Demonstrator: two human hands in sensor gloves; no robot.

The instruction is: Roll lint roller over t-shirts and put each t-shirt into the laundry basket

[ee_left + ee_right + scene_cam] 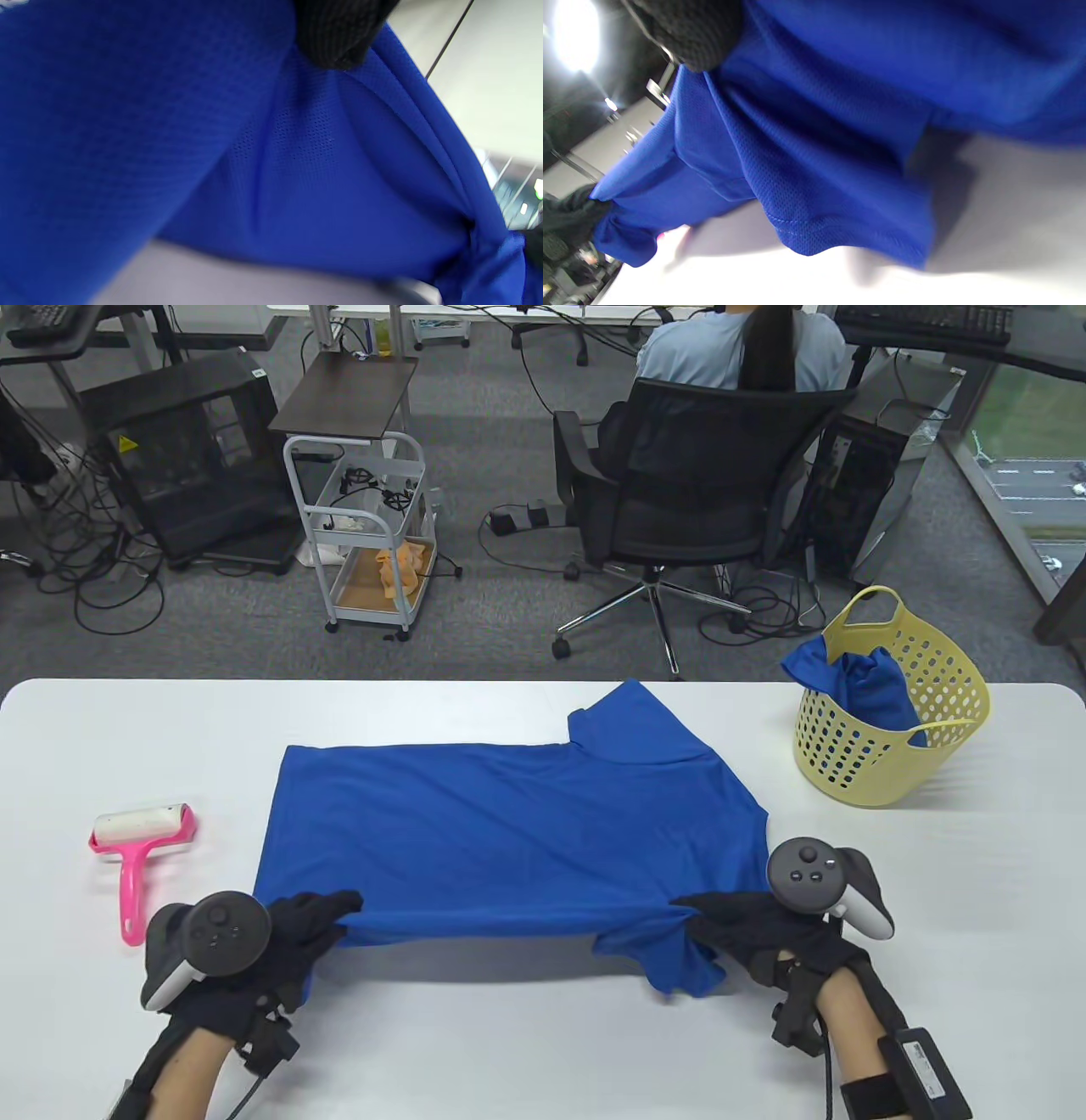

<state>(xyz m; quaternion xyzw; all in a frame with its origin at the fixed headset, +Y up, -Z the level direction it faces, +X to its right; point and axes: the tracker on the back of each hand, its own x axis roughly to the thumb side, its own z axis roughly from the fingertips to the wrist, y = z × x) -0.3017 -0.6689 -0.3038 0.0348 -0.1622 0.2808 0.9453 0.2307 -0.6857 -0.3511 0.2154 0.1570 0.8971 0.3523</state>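
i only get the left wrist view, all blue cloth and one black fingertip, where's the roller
Observer: The lint roller lies on the table, left of the t-shirt; no hand holds it.
Operator: right hand doing what
Observer: The right hand grips the shirt's near edge by a sleeve; the left hand grips the opposite near corner.
Operator: basket?
Observer: The laundry basket stands at the table's far right, blue cloth already in it.
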